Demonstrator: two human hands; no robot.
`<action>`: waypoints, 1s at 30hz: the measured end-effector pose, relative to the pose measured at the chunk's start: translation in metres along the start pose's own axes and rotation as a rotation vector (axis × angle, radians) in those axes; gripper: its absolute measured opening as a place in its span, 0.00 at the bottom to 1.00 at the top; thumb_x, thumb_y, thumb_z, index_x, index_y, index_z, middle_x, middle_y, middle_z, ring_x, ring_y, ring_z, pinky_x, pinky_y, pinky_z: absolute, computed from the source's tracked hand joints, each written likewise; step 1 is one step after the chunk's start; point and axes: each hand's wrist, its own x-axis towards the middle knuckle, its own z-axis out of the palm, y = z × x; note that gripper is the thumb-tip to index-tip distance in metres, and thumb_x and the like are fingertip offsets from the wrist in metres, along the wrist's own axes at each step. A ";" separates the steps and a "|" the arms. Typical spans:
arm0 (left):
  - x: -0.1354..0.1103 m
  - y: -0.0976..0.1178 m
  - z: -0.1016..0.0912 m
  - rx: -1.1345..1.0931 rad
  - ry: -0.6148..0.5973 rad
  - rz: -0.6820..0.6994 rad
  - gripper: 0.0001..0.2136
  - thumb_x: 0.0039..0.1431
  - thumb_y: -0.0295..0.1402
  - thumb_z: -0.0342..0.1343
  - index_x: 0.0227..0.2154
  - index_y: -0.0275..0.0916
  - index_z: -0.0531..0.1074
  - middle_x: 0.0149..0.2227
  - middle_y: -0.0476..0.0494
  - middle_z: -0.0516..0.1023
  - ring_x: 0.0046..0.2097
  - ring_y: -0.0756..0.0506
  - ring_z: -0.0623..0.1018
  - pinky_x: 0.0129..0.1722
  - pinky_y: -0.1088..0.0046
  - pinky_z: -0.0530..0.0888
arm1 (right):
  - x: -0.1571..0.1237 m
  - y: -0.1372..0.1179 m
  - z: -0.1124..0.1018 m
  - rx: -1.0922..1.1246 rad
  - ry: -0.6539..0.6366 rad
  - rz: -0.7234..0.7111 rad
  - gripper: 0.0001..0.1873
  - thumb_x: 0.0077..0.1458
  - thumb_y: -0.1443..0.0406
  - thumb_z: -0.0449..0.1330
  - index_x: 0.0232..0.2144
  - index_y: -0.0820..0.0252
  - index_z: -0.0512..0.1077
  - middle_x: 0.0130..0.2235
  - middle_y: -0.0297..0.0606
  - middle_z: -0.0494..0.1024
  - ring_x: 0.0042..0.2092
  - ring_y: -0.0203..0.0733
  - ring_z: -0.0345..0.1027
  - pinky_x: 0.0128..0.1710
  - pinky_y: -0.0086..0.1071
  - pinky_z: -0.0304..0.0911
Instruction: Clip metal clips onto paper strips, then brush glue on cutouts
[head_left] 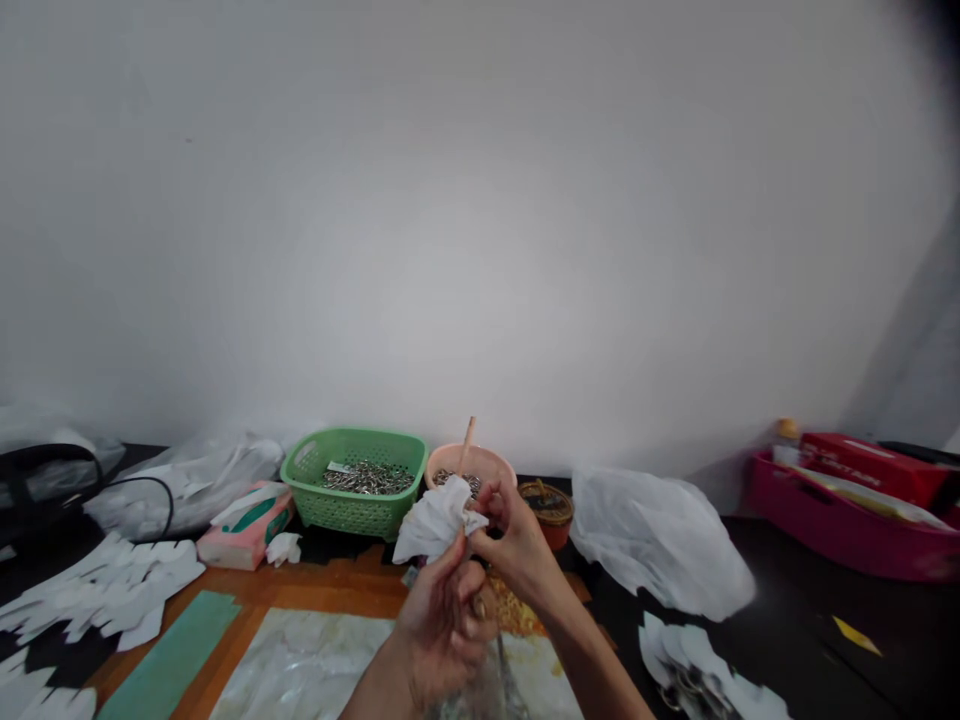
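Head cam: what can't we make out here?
Head view only:
Contents of the crumpled white paper, if any: hidden by the paper itself and by the left hand and right hand.
Lower end of the wooden stick: hidden by the peach bowl.
Clear plastic item: cut off by the bottom edge, partly hidden by the left hand.
Metal pieces in the green basket: too small to identify.

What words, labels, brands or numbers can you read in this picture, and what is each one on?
No text is legible, so nothing can be quoted.
Pink tissue box: green print, too blurred to read.
Red box: markings too small to read.
Small white tag in the green basket: too small to read.
Crumpled white tissue in the left hand and right hand: no text shows.
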 end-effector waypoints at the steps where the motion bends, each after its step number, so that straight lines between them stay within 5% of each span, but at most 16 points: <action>1: 0.000 -0.001 -0.001 -0.003 -0.014 0.001 0.24 0.63 0.43 0.61 0.17 0.35 0.63 0.19 0.51 0.70 0.18 0.57 0.68 0.14 0.88 0.51 | 0.001 0.002 -0.001 0.004 0.009 -0.001 0.14 0.40 0.74 0.58 0.31 0.55 0.63 0.29 0.27 0.70 0.31 0.36 0.66 0.32 0.28 0.60; 6: -0.003 -0.004 -0.005 0.019 -0.080 0.026 0.24 0.65 0.46 0.57 0.18 0.35 0.66 0.22 0.45 0.75 0.16 0.54 0.70 0.11 0.84 0.50 | 0.008 0.001 -0.020 0.081 0.050 0.016 0.15 0.43 0.70 0.62 0.32 0.54 0.60 0.27 0.25 0.69 0.29 0.34 0.64 0.30 0.27 0.59; 11: -0.003 -0.005 -0.007 0.023 -0.070 0.054 0.26 0.68 0.47 0.54 0.18 0.35 0.65 0.23 0.46 0.76 0.19 0.55 0.72 0.13 0.85 0.51 | 0.007 -0.013 -0.032 0.184 -0.123 0.109 0.19 0.47 0.64 0.68 0.37 0.54 0.62 0.30 0.30 0.79 0.31 0.37 0.72 0.33 0.30 0.64; 18: 0.003 -0.006 -0.014 0.033 -0.030 0.039 0.24 0.65 0.45 0.58 0.17 0.35 0.66 0.23 0.45 0.77 0.20 0.53 0.75 0.13 0.84 0.53 | 0.002 -0.010 -0.023 0.217 -0.242 0.187 0.21 0.44 0.70 0.69 0.39 0.56 0.67 0.31 0.31 0.82 0.31 0.37 0.73 0.35 0.30 0.65; 30: -0.004 -0.003 -0.018 -0.002 0.069 0.050 0.19 0.64 0.40 0.60 0.20 0.33 0.73 0.25 0.42 0.80 0.21 0.52 0.76 0.15 0.84 0.56 | -0.003 -0.010 -0.013 0.118 -0.223 0.146 0.20 0.44 0.73 0.62 0.40 0.55 0.64 0.25 0.23 0.73 0.26 0.33 0.66 0.29 0.28 0.58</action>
